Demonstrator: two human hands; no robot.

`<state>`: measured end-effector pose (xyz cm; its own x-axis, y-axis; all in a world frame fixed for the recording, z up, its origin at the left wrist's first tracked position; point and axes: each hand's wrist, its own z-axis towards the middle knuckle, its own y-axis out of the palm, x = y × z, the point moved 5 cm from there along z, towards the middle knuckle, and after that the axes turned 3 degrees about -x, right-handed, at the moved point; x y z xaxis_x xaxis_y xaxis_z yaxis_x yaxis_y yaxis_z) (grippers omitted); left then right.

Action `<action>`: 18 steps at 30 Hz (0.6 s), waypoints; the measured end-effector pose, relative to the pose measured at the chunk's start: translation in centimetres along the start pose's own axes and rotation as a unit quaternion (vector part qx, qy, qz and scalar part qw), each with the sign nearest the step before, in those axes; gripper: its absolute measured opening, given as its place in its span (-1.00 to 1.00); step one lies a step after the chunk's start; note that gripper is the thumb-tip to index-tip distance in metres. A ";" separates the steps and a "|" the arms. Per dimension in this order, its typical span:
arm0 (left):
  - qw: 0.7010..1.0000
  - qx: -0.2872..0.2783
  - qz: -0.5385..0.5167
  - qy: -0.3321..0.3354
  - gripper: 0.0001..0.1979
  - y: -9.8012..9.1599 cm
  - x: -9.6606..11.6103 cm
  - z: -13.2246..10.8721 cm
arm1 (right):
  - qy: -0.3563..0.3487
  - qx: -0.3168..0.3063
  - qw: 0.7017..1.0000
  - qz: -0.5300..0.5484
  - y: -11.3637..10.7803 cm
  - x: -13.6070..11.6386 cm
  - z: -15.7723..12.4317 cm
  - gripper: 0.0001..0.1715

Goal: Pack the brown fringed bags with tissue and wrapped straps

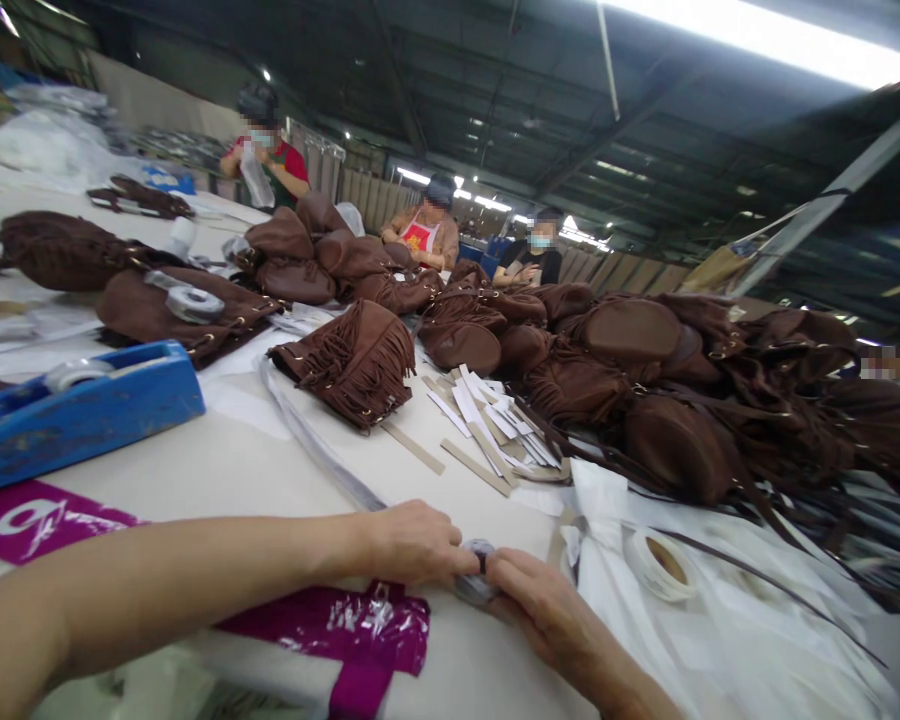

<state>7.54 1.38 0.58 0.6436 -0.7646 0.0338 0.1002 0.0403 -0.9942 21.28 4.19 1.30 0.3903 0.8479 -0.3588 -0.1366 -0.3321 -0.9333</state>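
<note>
grey plastic-wrapped bundle point(474, 588), small, low over the white table point(232, 480), held between the two hands, dark bit showing at its middle. all clock directions taken from it. left hand point(416, 540) closed, fingertips pinching its 9 o'clock side. right hand point(540, 605) also closed, fingers bent, pinching the 3 o'clock side; thumb and fingers partly overlap, exact grip hard to see. hands near each other, bundle between.

long grey strip point(307, 440) curves in from 11 o'clock and goes behind the left hand; can't tell if it joins the bundle.

8 o'clock: shiny purple packaging point(330, 625) under the left forearm. between 9 and 10: blue tape dispenser point(90, 420), scuffed, roll inside. between 10 and 11: clear tape roll point(196, 303) lying on a brown bag.

11 o'clock: fringed brown bag point(356, 360) on its side. 12: loose pile of white and tan strips point(499, 430). 1 o'clock: big heap of brown bags point(634, 335), straps trailing. 3 o'clock: white roll point(664, 567) on white sheeting.

far side, 11 to 12: three co-workers, one holding up a clear plastic bag point(256, 178).
</note>
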 end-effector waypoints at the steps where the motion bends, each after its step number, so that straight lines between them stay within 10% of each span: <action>1: 1.000 0.007 0.004 -0.016 -0.95 0.1 0.1 0.1 | 0.010 -0.002 1.000 0.005 -0.2 0.1 0.2 -0.78; 8: 0.982 -0.026 -0.052 -0.181 -0.93 2.3 2.9 0.9 | 0.147 0.003 0.989 -0.012 1.3 -0.2 0.7 -0.81; 18: 0.998 0.011 0.002 0.060 -0.80 -1.1 -1.1 -0.6 | 0.001 -0.016 0.999 0.037 0.1 -0.4 -0.2 -0.87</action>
<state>6.25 1.84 1.60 0.5484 -0.8361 0.0161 0.1160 0.0570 -0.9916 21.27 3.70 1.35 0.3818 0.8194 -0.4275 -0.1354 -0.4080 -0.9029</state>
